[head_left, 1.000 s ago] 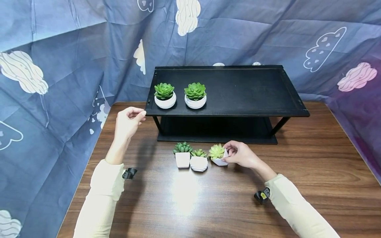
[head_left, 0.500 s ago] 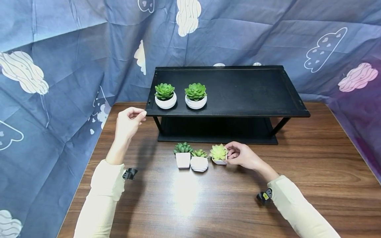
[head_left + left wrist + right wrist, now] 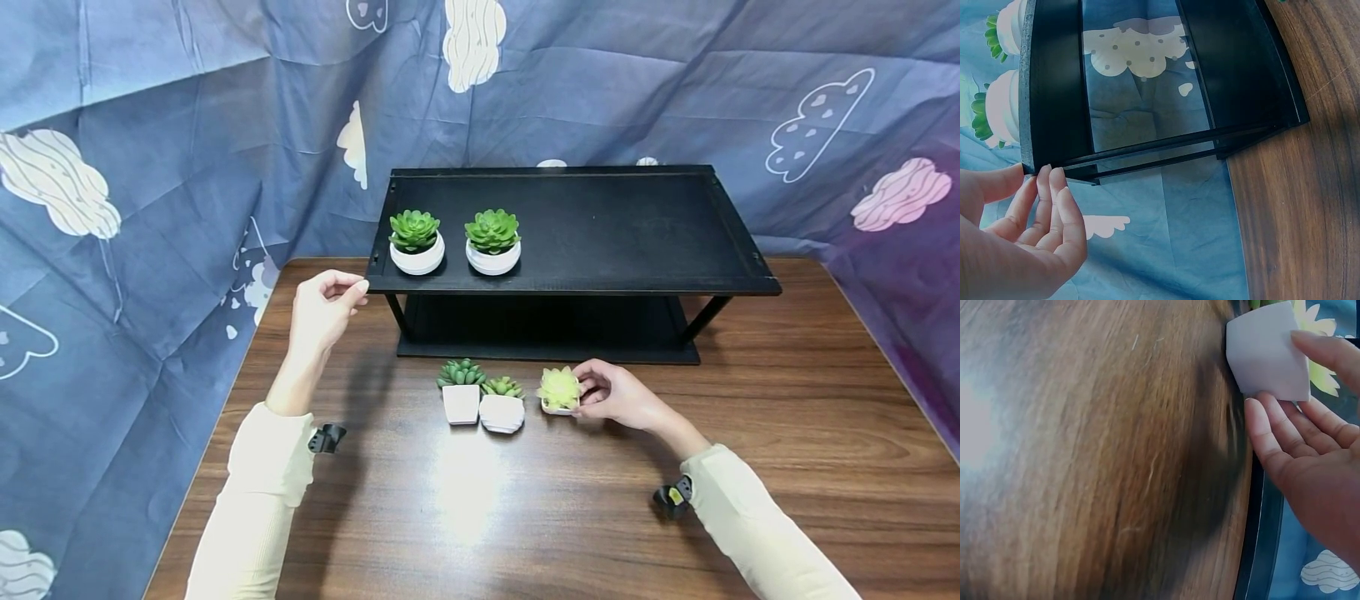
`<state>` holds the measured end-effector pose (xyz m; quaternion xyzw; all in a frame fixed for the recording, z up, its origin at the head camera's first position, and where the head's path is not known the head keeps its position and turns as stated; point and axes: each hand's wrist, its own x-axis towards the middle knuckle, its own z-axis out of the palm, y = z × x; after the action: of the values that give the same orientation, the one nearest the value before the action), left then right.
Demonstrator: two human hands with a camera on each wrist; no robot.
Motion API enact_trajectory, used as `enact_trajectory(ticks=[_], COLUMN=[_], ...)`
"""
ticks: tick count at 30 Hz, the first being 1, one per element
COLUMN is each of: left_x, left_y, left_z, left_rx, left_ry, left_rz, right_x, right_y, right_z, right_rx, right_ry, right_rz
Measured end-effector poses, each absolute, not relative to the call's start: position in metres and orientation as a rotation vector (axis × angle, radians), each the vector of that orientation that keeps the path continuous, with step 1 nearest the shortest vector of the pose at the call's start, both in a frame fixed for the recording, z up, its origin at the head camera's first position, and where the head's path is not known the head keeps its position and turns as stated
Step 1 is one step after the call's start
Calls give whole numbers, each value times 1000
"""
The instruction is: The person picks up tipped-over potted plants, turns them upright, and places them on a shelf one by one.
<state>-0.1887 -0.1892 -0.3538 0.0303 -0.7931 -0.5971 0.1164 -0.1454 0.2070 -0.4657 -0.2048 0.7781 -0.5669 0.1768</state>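
Observation:
My right hand [image 3: 618, 398] grips a small potted succulent [image 3: 559, 388] with pale yellow-green leaves, holding its white angular pot [image 3: 1266, 353] between thumb and fingers, close over the table. The leaves face up in the head view. My left hand [image 3: 318, 312] pinches the front left corner of a black two-tier shelf [image 3: 615, 225], thumb above the board and fingertips below. Left of the held plant, a dark green succulent [image 3: 461, 403] and a smaller green one [image 3: 502, 412] lie side by side in white pots, tipped toward the shelf.
Two bright green succulents in round white bowls stand on the top tier, one at the left [image 3: 417, 254] and one further right [image 3: 492, 257]. The lower tier [image 3: 540, 325] sits on the wooden table [image 3: 795, 400]. A blue cloud-print cloth [image 3: 600, 75] hangs behind.
The pale succulent has turned from leaning left to upright and shifted slightly right with my right hand. My left hand stays at the shelf corner.

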Motion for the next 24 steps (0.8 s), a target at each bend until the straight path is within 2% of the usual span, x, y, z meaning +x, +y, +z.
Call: enact_trajectory(ticks=[24], left_x=[-188], left_y=[-189], left_z=[-354], left_rx=[86], left_ry=[-2320], left_rz=[-1746], right_x=[-140], right_y=[207], right_z=[-473], right_rx=[-491], right_ry=[2215], right_rz=[-1648])
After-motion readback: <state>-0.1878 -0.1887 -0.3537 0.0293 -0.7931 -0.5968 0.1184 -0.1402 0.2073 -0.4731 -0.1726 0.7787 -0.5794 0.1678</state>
